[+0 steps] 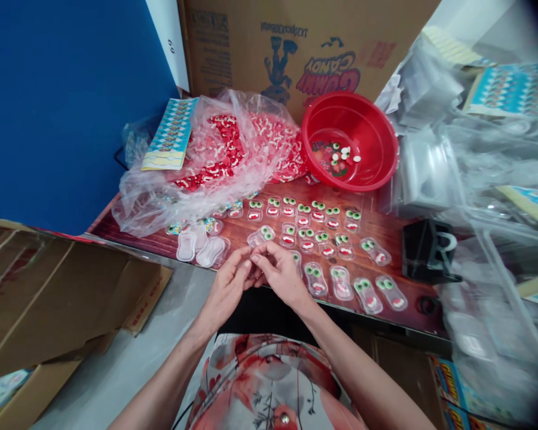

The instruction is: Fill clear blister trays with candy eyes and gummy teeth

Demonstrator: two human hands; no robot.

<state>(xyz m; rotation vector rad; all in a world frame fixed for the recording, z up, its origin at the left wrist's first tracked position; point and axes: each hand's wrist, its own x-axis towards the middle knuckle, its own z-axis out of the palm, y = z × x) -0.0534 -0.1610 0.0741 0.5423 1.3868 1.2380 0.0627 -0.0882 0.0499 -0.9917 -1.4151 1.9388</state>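
My left hand (pixel 231 280) and my right hand (pixel 280 275) meet over the table's front edge, thumbs and fingertips pinched close together. Whatever lies between the fingers is mostly hidden. Just beyond the fingertips is a clear plastic blister tray (pixel 260 235) with two green candy eyes; whether the fingers touch it I cannot tell. To the right and behind, several similar trays, such as one blister tray (pixel 315 279), hold green eyes and red-and-white candy mouths. Left of my hands, clear trays without candy (pixel 211 251) lie in a small pile.
A plastic bag of red-and-white candy mouths (pixel 233 143) lies open at the back, beside a red basin (pixel 376 161) with some candy eyes. Printed cards (pixel 170 132) rest on the bag. Clear plastic packaging (pixel 479 257) crowds the right; a cardboard box (pixel 246 54) stands behind.
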